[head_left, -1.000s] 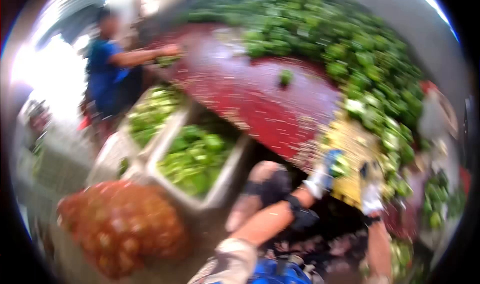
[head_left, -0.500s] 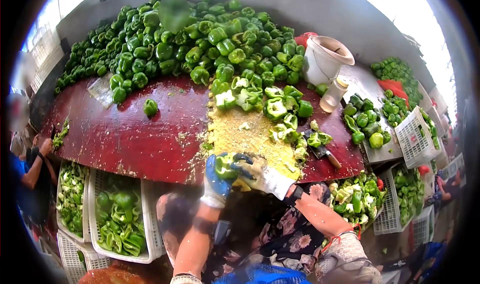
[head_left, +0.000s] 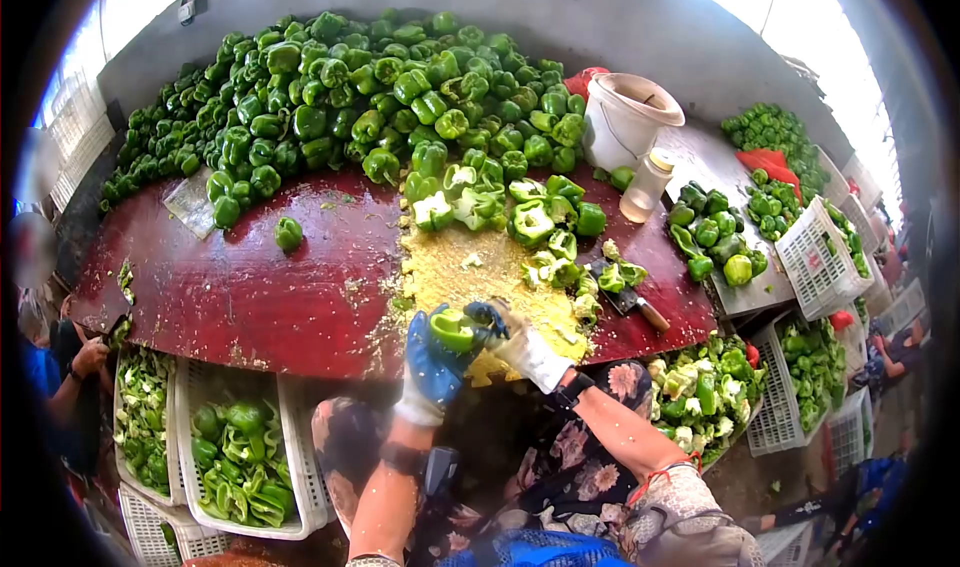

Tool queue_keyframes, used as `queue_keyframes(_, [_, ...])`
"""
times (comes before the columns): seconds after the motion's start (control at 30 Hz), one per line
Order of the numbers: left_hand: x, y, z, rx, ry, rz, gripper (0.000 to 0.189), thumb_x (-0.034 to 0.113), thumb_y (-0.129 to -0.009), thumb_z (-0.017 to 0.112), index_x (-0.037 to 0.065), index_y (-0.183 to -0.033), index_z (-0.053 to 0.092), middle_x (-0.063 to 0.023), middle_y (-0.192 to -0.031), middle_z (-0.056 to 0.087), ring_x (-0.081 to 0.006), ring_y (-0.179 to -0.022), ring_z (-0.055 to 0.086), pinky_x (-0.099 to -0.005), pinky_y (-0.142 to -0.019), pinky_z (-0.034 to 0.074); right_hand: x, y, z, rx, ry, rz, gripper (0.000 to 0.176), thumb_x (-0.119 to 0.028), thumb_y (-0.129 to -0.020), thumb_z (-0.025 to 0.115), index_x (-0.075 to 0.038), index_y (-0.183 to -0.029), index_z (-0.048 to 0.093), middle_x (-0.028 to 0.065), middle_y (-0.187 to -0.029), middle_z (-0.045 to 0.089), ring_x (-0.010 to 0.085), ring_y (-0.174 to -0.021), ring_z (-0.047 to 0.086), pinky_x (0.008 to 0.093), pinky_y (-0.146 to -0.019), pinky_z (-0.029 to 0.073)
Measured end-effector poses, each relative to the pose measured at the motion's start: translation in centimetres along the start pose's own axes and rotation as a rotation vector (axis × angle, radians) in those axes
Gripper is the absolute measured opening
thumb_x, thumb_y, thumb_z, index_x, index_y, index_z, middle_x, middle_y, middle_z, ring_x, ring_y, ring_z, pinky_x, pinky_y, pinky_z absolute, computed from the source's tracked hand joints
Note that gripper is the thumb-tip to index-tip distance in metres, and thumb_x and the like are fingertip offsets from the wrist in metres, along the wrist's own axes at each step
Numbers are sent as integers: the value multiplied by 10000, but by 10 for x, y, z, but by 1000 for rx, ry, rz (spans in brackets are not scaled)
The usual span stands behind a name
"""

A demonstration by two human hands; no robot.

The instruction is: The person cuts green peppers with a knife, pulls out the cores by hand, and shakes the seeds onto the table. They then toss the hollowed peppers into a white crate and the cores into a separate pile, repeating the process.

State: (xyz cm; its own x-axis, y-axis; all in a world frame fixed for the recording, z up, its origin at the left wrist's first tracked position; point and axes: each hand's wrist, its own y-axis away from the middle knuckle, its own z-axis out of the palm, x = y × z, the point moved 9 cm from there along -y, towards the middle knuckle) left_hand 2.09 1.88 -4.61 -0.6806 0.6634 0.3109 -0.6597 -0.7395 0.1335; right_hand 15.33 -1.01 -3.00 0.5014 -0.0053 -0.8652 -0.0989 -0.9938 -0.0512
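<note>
My left hand [head_left: 432, 355], in a blue and white glove, is closed around a green bell pepper [head_left: 455, 332] with its pale cut inside partly showing. At the pepper's right edge is my right hand [head_left: 520, 345], in a white glove with dark fingertips. Its fingers are bent inward, and whatever lies between them is hidden. Both hands are above the near edge of a yellow cutting board [head_left: 450, 267]. Cut peppers [head_left: 475, 207] and pale-green pieces [head_left: 555, 267] lie on the board's far and right parts.
A heap of whole peppers [head_left: 330, 97] covers the table's back. To the right are a knife [head_left: 640, 305], a jar [head_left: 648, 185] and a white bucket [head_left: 625, 122]. Crates of peppers [head_left: 305, 457] stand below the red table [head_left: 240, 297]. A co-worker's hand [head_left: 90, 355] shows at far left.
The view has shifted slightly. My right fingers have moved from over the pepper to its right edge, while my left hand keeps its hold. The co-worker's hand at left has shifted lower.
</note>
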Motion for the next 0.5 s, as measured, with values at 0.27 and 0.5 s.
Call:
queue_keyframes(0.27, [10, -3, -18, 11, -292, 245, 459, 427, -1024, 473, 127, -1369, 507, -129, -1272, 609, -292, -1065, 648, -431, -885, 576, -24, 14, 10, 54, -250, 85, 567, -173, -843, 760, -40, -1344, 529, 137, -1325, 576, 241, -1194, 560, 329, -1011, 466])
queue_keyframes(0.5, [62, 26, 40, -140, -125, 394, 545, 442, -1030, 422, 65, -1419, 490, -123, -1383, 559, -286, -1248, 538, -453, -1109, 388, -30, -24, 37, 3, -1146, 97, 359, -80, -856, 742, -37, -1199, 645, 66, -1048, 700, 162, -924, 659, 310, -847, 552])
